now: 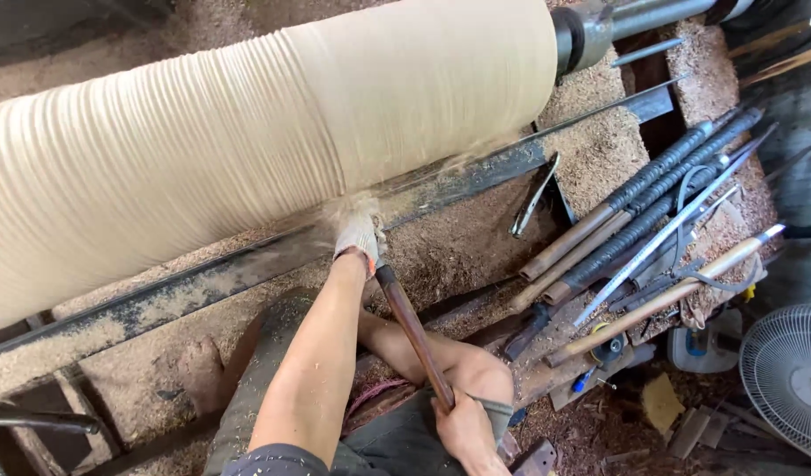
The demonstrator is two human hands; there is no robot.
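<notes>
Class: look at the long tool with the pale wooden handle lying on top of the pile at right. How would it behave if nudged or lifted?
The long tool with the pale wooden handle looks round, so it would probably roll. It appears straight and rigid, likely stiff. Its metal tip suggests uneven balance.

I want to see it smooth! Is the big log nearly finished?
Partly. The right part of the log already looks smooth. The left hand and right hand hold a long tool at the middle, chips flying. The left part is ridged, not yet smoothed.
</notes>
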